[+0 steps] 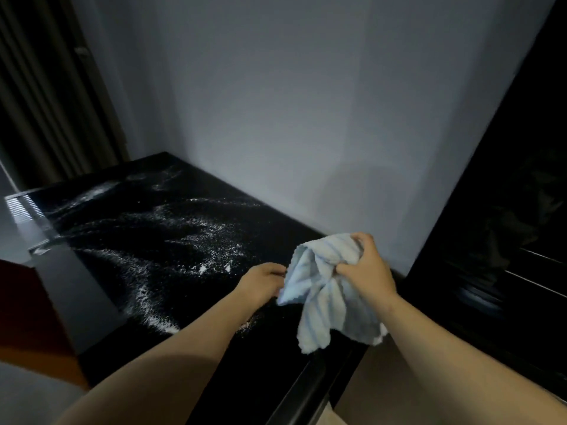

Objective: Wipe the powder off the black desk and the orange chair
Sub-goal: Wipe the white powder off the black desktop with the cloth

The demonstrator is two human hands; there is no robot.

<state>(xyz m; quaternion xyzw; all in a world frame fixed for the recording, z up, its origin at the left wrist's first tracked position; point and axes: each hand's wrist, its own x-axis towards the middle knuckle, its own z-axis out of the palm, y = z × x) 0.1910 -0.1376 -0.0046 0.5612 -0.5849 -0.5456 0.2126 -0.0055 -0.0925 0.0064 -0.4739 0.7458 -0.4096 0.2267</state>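
The black desk (pixel 264 222) stands against a white wall, and white powder (pixel 171 237) lies scattered across most of its top. Above the desk's right end hangs a light blue striped cloth (pixel 325 289). My right hand (pixel 365 265) grips its bunched upper part. My left hand (pixel 265 282) is at the cloth's left edge, fingers curled onto it. The lower part of the cloth dangles free. At the far left, an orange-brown surface (pixel 27 317) shows beside the desk; it may be the chair.
A white wall (pixel 291 102) backs the desk. Dark curtains (pixel 46 96) hang at the left. A black cabinet (pixel 506 225) with glossy fronts stands at the right. A pale floor strip (pixel 383 378) shows below the desk's right edge.
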